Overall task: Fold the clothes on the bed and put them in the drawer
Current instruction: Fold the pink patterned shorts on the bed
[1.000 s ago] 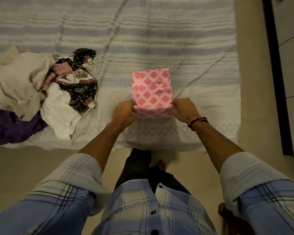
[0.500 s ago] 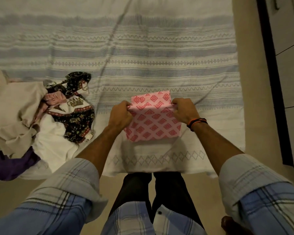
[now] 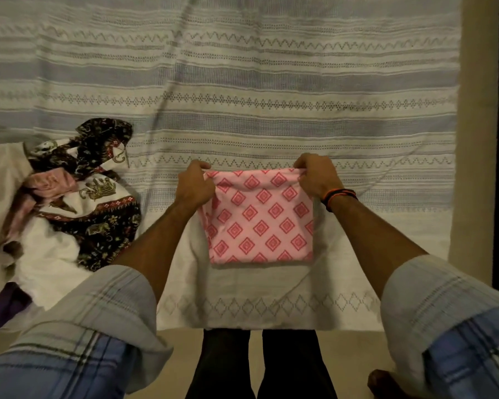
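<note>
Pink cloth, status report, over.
Left hand and right hand grip pink cloth's far corners. Folded square on bed. Unfolded pile left, nothing blocking.

Both hands (image 3: 195, 187) (image 3: 317, 177) pinch the folded pink cloth's (image 3: 260, 220) far corners on the bed (image 3: 242, 82).

Dim, warm indoor light on a bed, seen through a wide-angle lens.

Soft shadow falls beside the pink cloth (image 3: 260, 220) and under both forearms. No glare. The clothes pile (image 3: 55, 214) at the left edge is smeared by motion blur. The bedspread (image 3: 271, 82) stripes bow slightly toward the frame edges; near sleeves look soft.
</note>
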The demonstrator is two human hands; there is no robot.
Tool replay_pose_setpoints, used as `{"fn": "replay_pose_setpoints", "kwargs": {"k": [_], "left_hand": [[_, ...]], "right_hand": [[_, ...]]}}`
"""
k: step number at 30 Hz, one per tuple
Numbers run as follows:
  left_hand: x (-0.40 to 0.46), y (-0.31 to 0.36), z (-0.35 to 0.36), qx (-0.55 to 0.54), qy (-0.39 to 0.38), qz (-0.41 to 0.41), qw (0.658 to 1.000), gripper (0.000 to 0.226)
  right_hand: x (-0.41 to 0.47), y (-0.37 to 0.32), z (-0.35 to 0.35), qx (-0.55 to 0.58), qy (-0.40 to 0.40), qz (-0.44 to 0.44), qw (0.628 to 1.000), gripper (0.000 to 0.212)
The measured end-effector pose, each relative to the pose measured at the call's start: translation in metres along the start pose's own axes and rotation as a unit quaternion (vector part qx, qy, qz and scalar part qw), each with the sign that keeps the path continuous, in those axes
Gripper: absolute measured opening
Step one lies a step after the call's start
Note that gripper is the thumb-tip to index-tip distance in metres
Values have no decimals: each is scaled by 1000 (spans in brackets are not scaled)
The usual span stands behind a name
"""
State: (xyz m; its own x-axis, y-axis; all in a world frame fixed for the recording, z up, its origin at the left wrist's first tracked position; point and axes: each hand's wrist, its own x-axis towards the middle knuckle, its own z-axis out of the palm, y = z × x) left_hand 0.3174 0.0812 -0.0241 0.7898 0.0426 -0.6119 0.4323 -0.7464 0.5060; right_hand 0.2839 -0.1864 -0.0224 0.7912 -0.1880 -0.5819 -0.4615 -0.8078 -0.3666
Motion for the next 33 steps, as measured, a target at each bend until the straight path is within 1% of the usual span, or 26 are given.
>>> {"fn": "replay_pose_setpoints", "kwargs": {"k": [4,7,9,11,13,14,16,17,20,22,24,27,31,33], "left_hand": [[19,-10,10,-11,13,-25,1000,32],[13,-16,15,-53,50,-66,995,32],[-1,-23,19,-96,87,-100,987,39],[-19,-34,26,-135,100,-144,975,45],[-38,-46,37,-189,71,-196,960,52],[-46,-51,42,-211,45,-210,954,58],[-57,-59,50,-241,-10,-213,947,73],[-59,-62,54,-251,-36,-211,944,72],[-60,-57,58,-274,-90,-197,937,42],[-60,-50,59,-273,-115,-191,936,40],[-57,-44,59,-270,-128,-185,936,40],[-63,-36,53,-270,-121,-173,939,41],[-85,-25,44,-267,-120,-150,944,41],[-104,-17,40,-269,-125,-134,946,40]], "right_hand": [[22,12,14,33,19,14,999,33],[15,17,26,109,66,59,990,26],[-5,20,37,175,117,91,973,26],[-31,24,51,257,140,150,944,33],[-57,27,65,314,118,201,920,42],[-67,29,71,327,98,211,916,44],[-77,29,78,327,53,207,921,44],[-77,29,81,330,34,205,921,43],[-71,26,82,374,-5,197,906,42],[-67,25,82,386,-21,183,904,40],[-65,24,80,380,-29,172,908,40],[-74,22,71,389,-21,153,908,42],[-100,23,55,401,-7,135,906,40],[-120,27,44,411,3,136,901,36]]}}
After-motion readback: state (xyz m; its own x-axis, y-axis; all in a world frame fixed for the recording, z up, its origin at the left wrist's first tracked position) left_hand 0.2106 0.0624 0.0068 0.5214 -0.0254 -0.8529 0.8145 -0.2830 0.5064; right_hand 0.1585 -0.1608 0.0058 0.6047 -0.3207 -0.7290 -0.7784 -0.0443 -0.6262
